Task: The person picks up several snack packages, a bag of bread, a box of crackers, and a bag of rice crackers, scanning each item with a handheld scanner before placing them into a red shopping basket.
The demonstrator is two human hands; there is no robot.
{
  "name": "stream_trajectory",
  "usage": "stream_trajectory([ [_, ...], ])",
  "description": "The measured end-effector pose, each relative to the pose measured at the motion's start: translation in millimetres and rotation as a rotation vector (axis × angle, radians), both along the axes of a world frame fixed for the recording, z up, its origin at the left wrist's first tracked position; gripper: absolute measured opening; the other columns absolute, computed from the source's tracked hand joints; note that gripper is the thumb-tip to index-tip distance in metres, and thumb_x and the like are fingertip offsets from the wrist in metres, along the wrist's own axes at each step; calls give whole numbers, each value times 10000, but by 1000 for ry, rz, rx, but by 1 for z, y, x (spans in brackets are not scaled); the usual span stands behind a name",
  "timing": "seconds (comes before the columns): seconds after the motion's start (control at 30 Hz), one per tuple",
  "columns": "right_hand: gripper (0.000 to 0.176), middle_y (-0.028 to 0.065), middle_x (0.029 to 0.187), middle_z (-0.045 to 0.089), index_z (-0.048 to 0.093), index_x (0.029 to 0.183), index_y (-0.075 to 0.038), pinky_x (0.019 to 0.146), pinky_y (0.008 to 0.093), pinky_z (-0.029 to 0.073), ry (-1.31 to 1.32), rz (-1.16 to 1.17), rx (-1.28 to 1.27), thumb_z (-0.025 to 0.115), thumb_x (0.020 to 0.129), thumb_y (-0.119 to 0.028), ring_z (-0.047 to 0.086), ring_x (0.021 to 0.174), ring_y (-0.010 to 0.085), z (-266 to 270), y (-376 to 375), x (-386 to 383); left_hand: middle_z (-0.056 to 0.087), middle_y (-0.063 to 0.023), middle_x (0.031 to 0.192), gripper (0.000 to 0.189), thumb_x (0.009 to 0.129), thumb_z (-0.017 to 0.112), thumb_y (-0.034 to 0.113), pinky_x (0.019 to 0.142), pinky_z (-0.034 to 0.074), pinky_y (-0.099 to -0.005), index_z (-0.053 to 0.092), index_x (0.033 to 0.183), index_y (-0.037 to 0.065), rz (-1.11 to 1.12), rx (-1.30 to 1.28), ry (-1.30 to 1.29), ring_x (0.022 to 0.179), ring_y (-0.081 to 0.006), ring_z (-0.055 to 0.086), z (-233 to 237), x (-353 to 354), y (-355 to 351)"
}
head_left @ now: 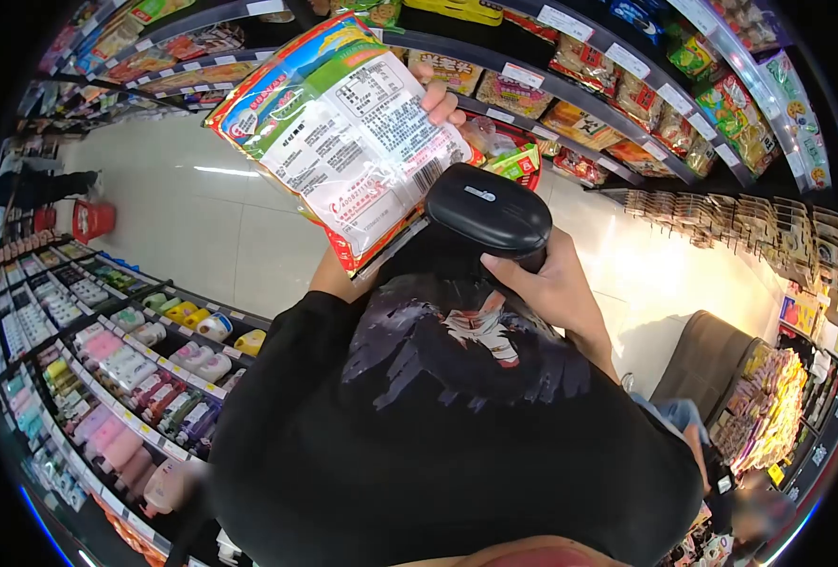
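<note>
My left hand (438,100) grips a large plastic snack bag (348,142) from behind, its fingertips curled over the upper right edge. The bag is tilted, with the white printed label and a barcode (428,176) turned toward me. Most of that palm is hidden behind the bag. In my right hand (565,288) is a black handheld barcode scanner (488,210), its head beside the barcode corner; the fingers round its handle are mostly out of sight. Whether the trigger is pressed cannot be seen.
Shelves of packaged food (589,123) curve across the far side. Bottles fill a shelf (169,416) at my left. Packs hang from hooks (750,222) on the right, near a brown box-like piece (702,359). A person (46,187) stands far left by a red basket (93,219); another person (684,416) is behind right.
</note>
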State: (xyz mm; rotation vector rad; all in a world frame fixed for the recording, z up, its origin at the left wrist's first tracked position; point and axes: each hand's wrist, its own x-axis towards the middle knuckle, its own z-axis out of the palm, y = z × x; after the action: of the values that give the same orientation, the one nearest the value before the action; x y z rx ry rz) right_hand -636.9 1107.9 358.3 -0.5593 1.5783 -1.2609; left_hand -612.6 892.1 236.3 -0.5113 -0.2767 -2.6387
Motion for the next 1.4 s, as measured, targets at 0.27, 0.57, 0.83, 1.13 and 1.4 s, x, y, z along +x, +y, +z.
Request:
stream_trajectory([
  [0.27,426,126,816,616,472,1154,47,530,272,475,172,-71,-69,631,793,-116,571,614,132,-16,28,-44,454,-44,784,517,870,475,420,783,310,-292,431,1165,-1,-152,-75,78,739,-143,424,-7,-64,18],
  [0.57,405,160,851,636,484,1130,46,594,291,465,154,-80,-82,625,774,-87,599,615,166,12,23,-14,452,-51,798,477,863,501,390,786,319,-310,433,1138,6,-97,-2,-120,749,-156,431,20,-20,19],
  [0.83,547,65,705,571,398,1184,13,439,240,426,14,-129,199,662,784,-249,522,507,105,-61,57,-91,483,-87,866,439,856,506,361,884,362,-346,456,1114,9,-131,109,-269,823,-202,459,-26,-20,30],
  [1.13,293,115,574,576,587,868,36,495,344,461,94,179,764,561,803,-249,601,545,232,-262,133,-156,511,-55,1099,475,916,352,473,851,454,-375,392,1247,135,337,191,-1135,996,-212,524,-100,53,74],
  [1.4,708,155,1169,508,392,1241,28,907,324,388,-68,31,240,503,830,-537,495,1087,249,-205,9,-128,597,-85,915,591,879,418,539,730,515,-350,499,1142,16,134,-422,-1728,842,-212,609,-106,9,64],
])
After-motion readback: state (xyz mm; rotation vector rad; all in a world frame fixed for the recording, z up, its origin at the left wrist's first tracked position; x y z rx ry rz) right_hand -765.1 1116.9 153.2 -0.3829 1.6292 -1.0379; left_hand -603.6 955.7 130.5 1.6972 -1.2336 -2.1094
